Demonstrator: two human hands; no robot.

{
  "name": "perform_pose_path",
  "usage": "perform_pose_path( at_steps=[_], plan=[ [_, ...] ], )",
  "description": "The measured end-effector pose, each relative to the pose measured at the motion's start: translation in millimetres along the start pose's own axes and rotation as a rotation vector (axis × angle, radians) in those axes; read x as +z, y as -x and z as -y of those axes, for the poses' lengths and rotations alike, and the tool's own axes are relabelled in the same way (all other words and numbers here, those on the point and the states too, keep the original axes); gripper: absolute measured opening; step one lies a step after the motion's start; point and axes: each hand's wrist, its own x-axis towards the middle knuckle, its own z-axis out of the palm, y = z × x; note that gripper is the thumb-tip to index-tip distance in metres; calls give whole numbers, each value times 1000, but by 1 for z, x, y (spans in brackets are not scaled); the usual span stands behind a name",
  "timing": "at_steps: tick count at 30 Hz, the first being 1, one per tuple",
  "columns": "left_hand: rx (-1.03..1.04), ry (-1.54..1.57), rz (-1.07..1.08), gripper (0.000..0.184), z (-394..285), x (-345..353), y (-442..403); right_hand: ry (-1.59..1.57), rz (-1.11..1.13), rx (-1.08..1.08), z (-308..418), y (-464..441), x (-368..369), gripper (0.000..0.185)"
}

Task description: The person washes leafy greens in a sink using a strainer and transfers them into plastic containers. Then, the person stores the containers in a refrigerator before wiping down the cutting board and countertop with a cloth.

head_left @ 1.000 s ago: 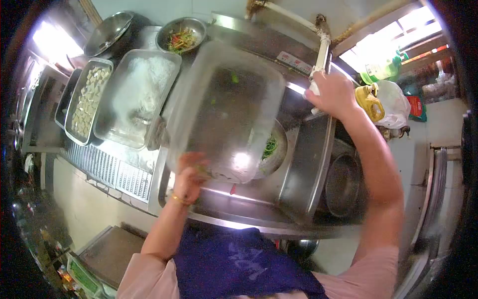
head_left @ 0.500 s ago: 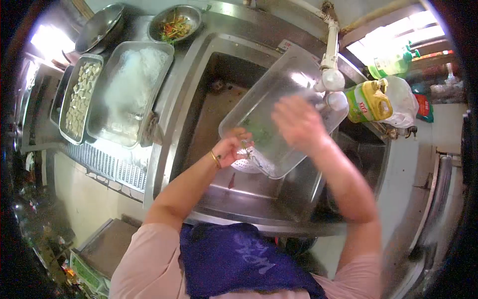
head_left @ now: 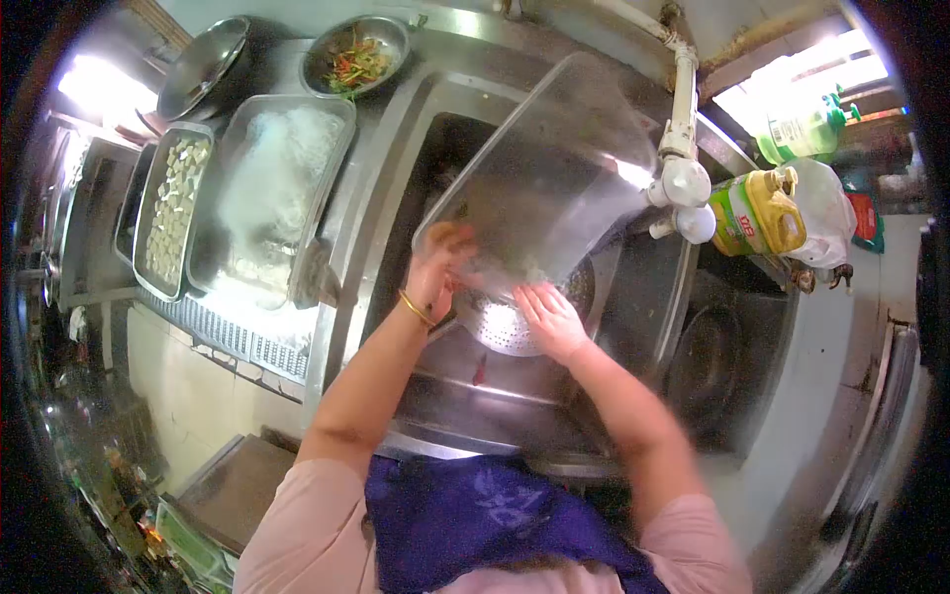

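A clear plastic bin (head_left: 554,168) is tilted over the metal sink (head_left: 495,381). My left hand (head_left: 435,267), with a yellow bracelet at the wrist, grips the bin's lower left corner. My right hand (head_left: 549,317) lies against the bin's near edge, its fingers stretched out. Beneath the bin and partly hidden by it, a perforated metal colander (head_left: 507,332) stands in the sink. White tap fittings (head_left: 683,183) are beside the bin's right side. A small red piece (head_left: 480,371) lies on the sink floor.
On the left counter are a tray of pale cubes (head_left: 176,213) and a bin with whitish, clear contents (head_left: 267,188). Behind them stand a bowl of cut vegetables (head_left: 354,64) and a wok (head_left: 205,69). A yellow jug (head_left: 757,213) and green bottle (head_left: 804,134) are at the right.
The bin has swung left and tilted more steeply over the colander. My right hand has moved from the tap area down to the bin's near edge.
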Motion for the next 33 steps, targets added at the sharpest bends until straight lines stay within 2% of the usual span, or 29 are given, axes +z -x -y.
perform_pose_path(
  at_steps=[2, 5, 9, 10, 11, 12, 13, 15, 16, 18, 20, 22, 23, 25, 26, 27, 29, 30, 31, 32, 33],
  plan=[
    [40, -34, -37, 53, -5, -2, 9, 67, -1, -166, -10, -9, -17, 42],
    [126, -142, -65, 60, -11, 6, 34, 0, 200, -235, -22, -28, -28, 19],
    [234, -387, -158, 64, -25, 6, 84, 119, 465, 121, -29, -59, -67, 27],
    [306, -561, -173, 61, -26, -2, 93, 113, 360, 225, -36, -59, -67, 35],
    [379, -734, -188, 58, -27, -11, 102, 42, 521, 418, -47, -62, -68, 26],
    [453, -908, -203, 54, -26, -16, 109, -64, 267, 490, -55, -54, -63, 22],
    [348, -723, -226, 53, -26, -15, 116, -169, 13, 554, -61, -47, -57, 25],
    [134, -350, -270, 52, -23, -10, 130, -259, -338, 510, -67, -61, -36, 29],
    [83, -291, -241, 53, -16, -14, 133, -300, -514, 485, -66, -68, -28, 32],
    [-16, -168, -182, 56, 2, -23, 133, -288, -526, 656, -56, -79, -13, 31],
    [-52, -146, -176, 56, 2, -3, 136, -339, -553, 823, -39, -89, -17, 27],
    [-81, -114, -203, 57, -1, 8, 139, -368, -343, 682, -26, -77, -13, 23],
    [54, -216, -197, 55, 1, 4, 135, -385, -239, 596, -20, -72, -11, 21],
    [322, -435, -217, 52, 3, -15, 129, -313, 165, 453, -8, -54, -9, 15],
    [297, -492, -258, 54, -4, -21, 132, -198, 182, 337, -4, -43, -10, 15],
    [369, -582, -284, 53, -18, -20, 138, -125, 357, 281, -4, -32, -12, 17],
    [505, -762, -325, 53, -50, -9, 151, 58, 860, 365, -17, -18, 1, 20],
    [533, -835, -355, 52, -55, -21, 154, 53, 891, 375, -20, -23, -1, 21],
    [517, -615, -386, 51, -67, -24, 161, 46, 923, 397, -19, -32, -10, 22],
    [499, -394, -404, 50, -78, -25, 169, -67, 655, 443, -12, -41, -14, 18],
    [475, -172, -414, 49, -91, -26, 178, -150, 443, 403, -2, -57, -21, 20]
  ],
)
